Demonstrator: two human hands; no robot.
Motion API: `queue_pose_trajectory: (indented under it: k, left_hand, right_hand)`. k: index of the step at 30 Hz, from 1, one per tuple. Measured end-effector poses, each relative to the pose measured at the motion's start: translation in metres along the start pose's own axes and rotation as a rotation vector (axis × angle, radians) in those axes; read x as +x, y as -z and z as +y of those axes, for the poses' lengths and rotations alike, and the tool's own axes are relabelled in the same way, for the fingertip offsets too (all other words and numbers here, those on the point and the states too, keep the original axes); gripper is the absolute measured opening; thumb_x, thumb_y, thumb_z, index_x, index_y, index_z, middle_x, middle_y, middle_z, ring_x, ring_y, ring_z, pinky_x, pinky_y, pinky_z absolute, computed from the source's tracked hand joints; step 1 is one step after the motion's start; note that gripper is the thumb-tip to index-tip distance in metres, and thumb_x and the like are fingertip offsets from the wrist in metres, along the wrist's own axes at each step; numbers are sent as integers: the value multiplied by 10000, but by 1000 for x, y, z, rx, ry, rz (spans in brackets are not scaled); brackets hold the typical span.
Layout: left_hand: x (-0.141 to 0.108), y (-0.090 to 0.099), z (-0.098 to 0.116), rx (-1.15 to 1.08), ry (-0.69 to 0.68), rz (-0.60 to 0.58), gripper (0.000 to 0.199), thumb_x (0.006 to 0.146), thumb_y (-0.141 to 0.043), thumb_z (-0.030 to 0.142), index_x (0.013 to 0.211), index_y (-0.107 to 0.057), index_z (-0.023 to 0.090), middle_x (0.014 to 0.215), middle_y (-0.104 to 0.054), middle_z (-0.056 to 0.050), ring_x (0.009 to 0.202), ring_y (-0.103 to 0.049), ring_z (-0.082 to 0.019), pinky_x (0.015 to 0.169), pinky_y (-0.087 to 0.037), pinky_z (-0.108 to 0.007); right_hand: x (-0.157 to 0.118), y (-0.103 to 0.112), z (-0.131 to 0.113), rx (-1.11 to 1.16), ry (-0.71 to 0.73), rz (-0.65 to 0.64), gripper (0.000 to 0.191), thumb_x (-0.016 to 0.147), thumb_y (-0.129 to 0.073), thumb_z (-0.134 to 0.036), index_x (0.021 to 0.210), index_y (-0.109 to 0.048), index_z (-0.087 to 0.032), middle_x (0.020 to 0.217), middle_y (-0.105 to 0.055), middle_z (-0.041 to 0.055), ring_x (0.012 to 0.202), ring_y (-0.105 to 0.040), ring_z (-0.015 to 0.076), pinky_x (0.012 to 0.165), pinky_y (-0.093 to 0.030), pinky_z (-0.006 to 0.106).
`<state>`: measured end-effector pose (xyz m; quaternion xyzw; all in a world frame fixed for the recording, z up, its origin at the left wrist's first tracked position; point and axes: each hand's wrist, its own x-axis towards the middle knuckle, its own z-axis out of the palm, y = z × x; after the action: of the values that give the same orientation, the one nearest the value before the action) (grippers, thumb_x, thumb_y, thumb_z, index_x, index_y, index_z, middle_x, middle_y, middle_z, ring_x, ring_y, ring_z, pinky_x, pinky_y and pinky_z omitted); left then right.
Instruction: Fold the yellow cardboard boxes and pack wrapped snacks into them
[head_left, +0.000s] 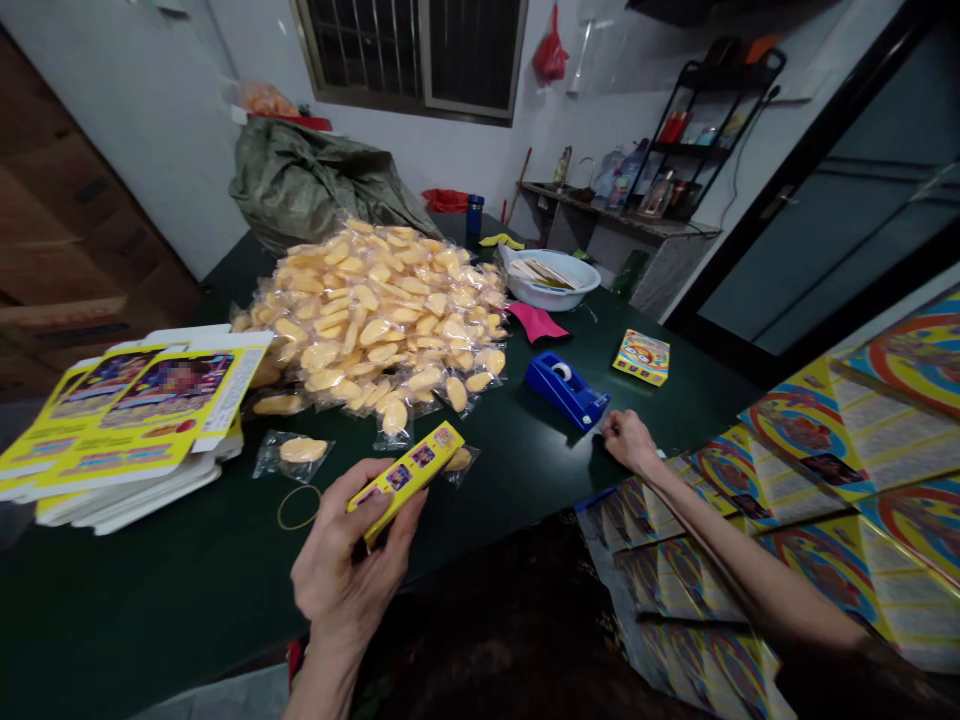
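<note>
My left hand (345, 570) grips a narrow yellow printed cardboard box (405, 490) above the dark green table (150, 600). A loose rubber band (298, 507) lies just left of that hand, beside a single clear bag with an oval yellow piece (296, 455). Behind them rises a large heap of similar bagged pieces (375, 320). My right hand (630, 442) rests at the table's edge with its fingers curled, close to the front end of a blue tape dispenser (566, 390). Nothing shows in those fingers.
Stacked flat yellow box blanks (142, 415) lie at the table's left. Printed sheets (810, 450) spread beyond its right edge. Further back are a small printed box (641, 357), a pink piece (536, 322), a white basin (547, 280) and a green sack (315, 185).
</note>
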<state>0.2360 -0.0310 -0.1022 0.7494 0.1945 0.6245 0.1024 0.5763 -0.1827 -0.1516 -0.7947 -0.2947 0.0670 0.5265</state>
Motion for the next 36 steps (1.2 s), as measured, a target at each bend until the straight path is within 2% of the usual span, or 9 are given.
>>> queue_pose_trajectory:
  k: [6,10,11,13,15,16,23,32,36]
  left_hand:
    - [4,0,8,-183,9,-121,317,699,-707,26,920,-541,181,1033,-666,-84,871,-664,-150,661,-558,-238]
    - [6,-4,11,-152,-14,-84,288,705,-714,42,887,-543,185,978,-684,-78,835,-663,-145,671,-556,-255]
    - [6,-5,12,-138,-17,-66,282,705,-718,49,884,-548,186,962,-686,-74,827,-666,-144,668,-556,-253]
    - [6,-6,13,-117,-17,-29,265,708,-720,61,874,-555,187,937,-688,-64,815,-670,-141,664,-556,-248]
    - [7,-6,13,-105,-12,1,245,711,-720,74,857,-559,188,921,-689,-56,804,-673,-139,660,-556,-245]
    - [7,-6,13,-98,-9,10,238,712,-721,80,848,-559,188,915,-690,-53,799,-673,-138,658,-556,-244]
    - [9,-2,13,-99,-9,22,243,705,-720,66,839,-552,180,922,-690,-55,804,-675,-135,663,-557,-240]
    - [10,-2,12,-126,-23,-9,255,702,-719,47,846,-552,176,938,-678,-63,802,-668,-127,635,-548,-217]
    - [8,-4,16,-134,-59,-29,252,709,-703,26,847,-548,170,925,-679,-64,790,-656,-121,649,-547,-224]
  right_hand:
    - [-71,-21,-80,22,255,-209,135,779,-596,-253,648,-603,-222,518,-515,-16,452,-455,114,417,-359,243]
    - [-106,-53,-148,261,418,-369,95,854,-543,-232,923,-607,-217,605,-577,-37,404,-457,67,375,-360,194]
    - [-111,-62,-159,349,391,-425,232,857,-546,-231,1088,-571,-230,616,-583,-44,395,-451,65,365,-357,190]
    - [-116,-78,-174,520,278,-531,591,853,-569,-251,1390,-323,-263,624,-591,-60,378,-434,68,349,-355,188]
    - [-117,-91,-180,652,151,-598,828,836,-603,-281,1479,-81,-278,630,-596,-74,374,-425,66,343,-354,180]
    - [-117,-97,-181,699,104,-615,867,827,-617,-293,1483,-50,-280,631,-596,-79,377,-427,62,345,-354,172]
    - [-117,-113,-179,881,-8,-678,890,798,-666,-323,1472,-90,-232,630,-608,-72,384,-437,50,349,-352,145]
    - [-115,-118,-180,836,-63,-666,888,761,-697,-374,1450,-155,-233,585,-596,-83,371,-443,63,329,-338,143]
    - [-114,-120,-181,751,-178,-626,810,714,-716,-441,1360,-301,-185,471,-533,-108,323,-397,68,292,-284,140]
